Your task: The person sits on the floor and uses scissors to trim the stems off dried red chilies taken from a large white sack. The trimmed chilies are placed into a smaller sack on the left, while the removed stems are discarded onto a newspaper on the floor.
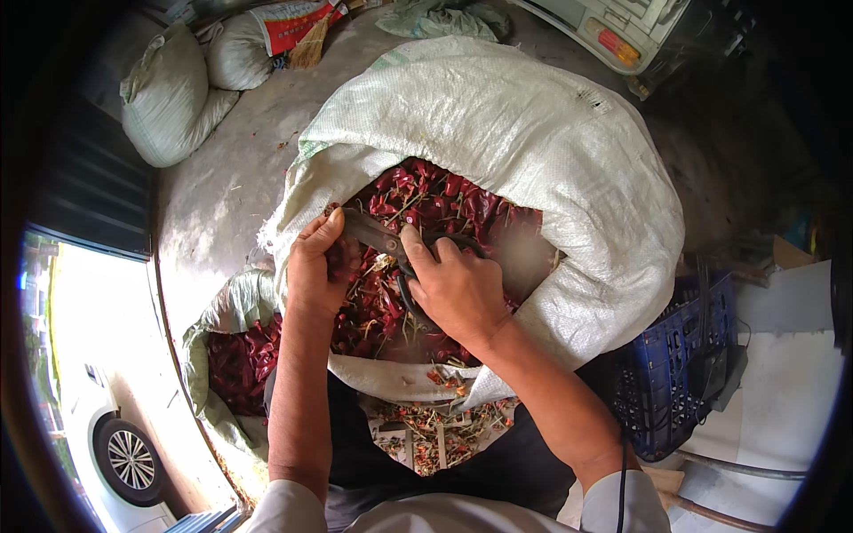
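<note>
My right hand [455, 289] is closed around the black handles of a pair of scissors [380, 234], whose metal blades point left. My left hand [315, 262] is curled just beyond the blade tips and grips dark red dried chili peppers [341, 259], partly hidden by its fingers. Both hands are over the mouth of a large white woven sack [498, 98] with its rim rolled back. Inside it lies a heap of dried red chilies [431, 200] with pale stems. At the left, beside my forearm, a smaller greenish sack [197, 364] holds more red chilies [240, 364].
Stem scraps [444, 435] litter the floor between my legs. A blue plastic crate [662, 364] stands to the right. Full white sacks [169, 98] and a straw broom [311, 46] are at the far left, a vehicle's tail light [617, 44] at the far right.
</note>
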A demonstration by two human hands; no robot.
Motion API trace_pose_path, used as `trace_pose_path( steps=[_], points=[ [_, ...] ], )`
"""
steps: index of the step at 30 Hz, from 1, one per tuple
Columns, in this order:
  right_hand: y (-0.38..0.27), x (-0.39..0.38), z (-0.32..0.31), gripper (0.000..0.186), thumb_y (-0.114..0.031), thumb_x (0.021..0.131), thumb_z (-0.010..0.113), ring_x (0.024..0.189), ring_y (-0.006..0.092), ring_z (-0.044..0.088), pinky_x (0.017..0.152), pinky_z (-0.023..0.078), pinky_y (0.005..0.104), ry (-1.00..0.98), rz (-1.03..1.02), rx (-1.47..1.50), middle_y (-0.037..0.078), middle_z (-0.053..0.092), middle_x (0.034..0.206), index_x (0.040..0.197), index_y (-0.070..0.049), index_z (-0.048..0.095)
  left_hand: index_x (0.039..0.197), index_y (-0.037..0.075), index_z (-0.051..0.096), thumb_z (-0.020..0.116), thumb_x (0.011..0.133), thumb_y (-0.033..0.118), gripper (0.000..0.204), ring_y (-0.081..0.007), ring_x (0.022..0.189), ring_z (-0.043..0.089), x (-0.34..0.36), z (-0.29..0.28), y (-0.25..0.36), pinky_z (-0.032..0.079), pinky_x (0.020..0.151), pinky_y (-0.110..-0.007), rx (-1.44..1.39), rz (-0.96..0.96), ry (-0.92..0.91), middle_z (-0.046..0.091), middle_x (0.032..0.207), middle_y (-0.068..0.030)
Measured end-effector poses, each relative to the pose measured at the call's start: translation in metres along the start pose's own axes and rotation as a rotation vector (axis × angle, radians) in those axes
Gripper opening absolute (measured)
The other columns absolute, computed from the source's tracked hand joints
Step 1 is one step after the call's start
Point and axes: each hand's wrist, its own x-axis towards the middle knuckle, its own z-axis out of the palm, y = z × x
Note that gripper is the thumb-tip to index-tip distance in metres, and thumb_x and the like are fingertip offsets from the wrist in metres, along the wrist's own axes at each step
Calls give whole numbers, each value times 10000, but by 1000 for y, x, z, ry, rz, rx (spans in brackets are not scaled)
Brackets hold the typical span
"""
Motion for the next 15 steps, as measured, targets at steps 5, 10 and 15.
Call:
trace_pose_path(
  steps=[5, 10, 15],
  points=[
    [-4, 1, 1, 654, -220, 751, 785, 630, 290, 659, 519, 540, 406, 4, 7, 32, 87, 591, 844, 1349, -126, 540, 1074, 58, 648, 677, 954, 317, 287, -104, 542, 513, 31, -45, 43, 426, 504, -253, -249, 238, 62, 536, 621, 8],
    [-12, 10, 4, 627, -213, 773, 773, 683, 353, 679, 563, 550, 466, -112, 189, 217, 147, 649, 875, 1341, -114, 526, 1105, 52, 650, 688, 955, 339, 327, -86, 537, 467, 18, -33, 26, 375, 469, -239, 116, 50, 133, 488, 647, 38],
    [-24, 16, 14, 617, -272, 826, 744, 710, 374, 699, 595, 557, 481, -108, 135, 337, 206, 675, 840, 1345, -33, 510, 889, 94, 661, 707, 924, 268, 182, -88, 515, 485, 2, 0, -2, 371, 473, -232, 336, -135, -26, 556, 654, 24]
  ],
)
